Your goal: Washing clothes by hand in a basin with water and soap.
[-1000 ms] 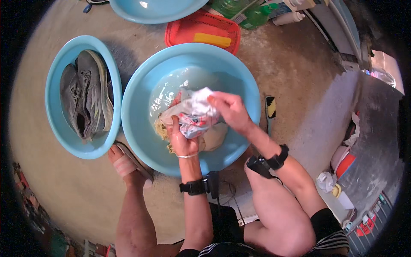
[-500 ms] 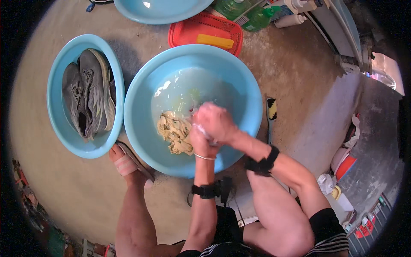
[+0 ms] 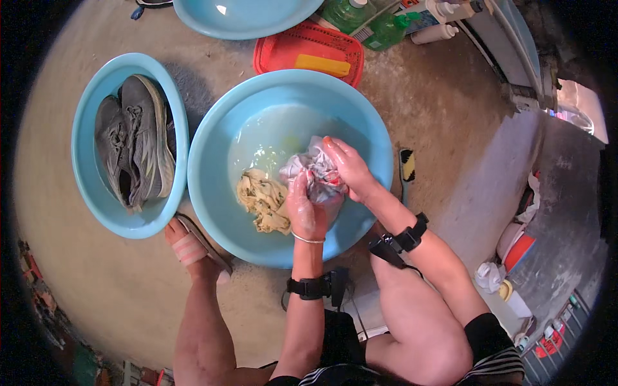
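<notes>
The smooth, round plastic basin (image 3: 217,206) contains cloudy water and a crumpled beige rag (image 3: 262,201). Within its rim, the left hand (image 3: 305,207) and right hand (image 3: 349,168) hold a bunched cloth (image 3: 314,166) between them: thin, wet-looking, deeply creased, whitish with red patches.

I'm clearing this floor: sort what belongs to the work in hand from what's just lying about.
In the work:
pale patterned cloth, in left hand and right hand
round blue basin
tan cloth in that basin

Apparently lying about:
grey shoes and their basin
red basket with yellow bar
brush
green bottles
</notes>
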Action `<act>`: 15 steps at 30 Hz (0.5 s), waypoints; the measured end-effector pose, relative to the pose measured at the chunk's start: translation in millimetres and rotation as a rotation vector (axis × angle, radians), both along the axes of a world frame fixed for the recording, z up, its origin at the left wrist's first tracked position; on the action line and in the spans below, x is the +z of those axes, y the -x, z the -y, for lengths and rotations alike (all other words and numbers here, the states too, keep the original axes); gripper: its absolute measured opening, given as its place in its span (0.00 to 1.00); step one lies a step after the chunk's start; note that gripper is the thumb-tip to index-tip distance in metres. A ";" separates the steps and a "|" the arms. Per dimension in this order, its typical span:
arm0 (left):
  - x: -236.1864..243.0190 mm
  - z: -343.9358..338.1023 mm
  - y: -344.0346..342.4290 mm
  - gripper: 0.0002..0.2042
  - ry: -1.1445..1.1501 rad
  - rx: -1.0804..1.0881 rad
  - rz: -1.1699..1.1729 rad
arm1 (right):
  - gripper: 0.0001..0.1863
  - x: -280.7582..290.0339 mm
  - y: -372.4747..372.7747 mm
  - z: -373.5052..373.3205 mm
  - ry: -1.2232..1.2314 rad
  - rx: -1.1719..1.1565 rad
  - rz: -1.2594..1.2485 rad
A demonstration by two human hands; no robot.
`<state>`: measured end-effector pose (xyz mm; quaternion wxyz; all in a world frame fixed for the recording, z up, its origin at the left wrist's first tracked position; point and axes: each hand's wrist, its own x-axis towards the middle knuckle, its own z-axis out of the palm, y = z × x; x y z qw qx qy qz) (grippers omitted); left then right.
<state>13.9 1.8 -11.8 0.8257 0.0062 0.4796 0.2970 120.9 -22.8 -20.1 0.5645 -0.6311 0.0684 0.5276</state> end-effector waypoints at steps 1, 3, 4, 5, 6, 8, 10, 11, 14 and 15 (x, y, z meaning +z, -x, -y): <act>-8.2 0.6 6.1 0.10 0.000 0.002 -0.004 | 0.17 11.1 -0.1 -3.4 0.000 0.002 -0.004; -20.3 1.7 14.1 0.10 -0.017 -0.039 -0.019 | 0.14 34.1 -1.5 -8.6 -0.054 0.071 -0.119; -23.5 2.2 17.0 0.12 0.058 -0.031 0.098 | 0.13 38.7 0.1 -9.6 -0.035 0.089 -0.171; -26.0 3.3 20.5 0.12 0.058 -0.029 0.097 | 0.13 41.4 3.4 -8.7 -0.034 0.091 -0.171; -18.6 -0.9 17.0 0.15 0.187 0.054 0.337 | 0.13 44.6 3.8 -7.0 -0.045 0.116 -0.177; 6.0 -16.4 7.1 0.24 0.090 0.090 0.436 | 0.13 54.0 12.3 -8.3 -0.042 0.145 -0.240; 11.0 -21.9 7.8 0.25 0.079 0.149 0.555 | 0.13 49.8 7.4 2.4 -0.013 0.278 -0.228; 11.5 -24.3 8.6 0.26 0.071 0.206 0.672 | 0.14 48.9 2.9 8.0 0.019 0.407 -0.216; -4.7 -27.3 12.3 0.21 0.086 0.291 0.673 | 0.15 59.3 -13.0 5.9 0.035 0.220 -0.259; -10.9 -25.6 11.9 0.18 0.070 0.333 0.679 | 0.16 60.5 -16.9 7.0 0.006 0.066 -0.222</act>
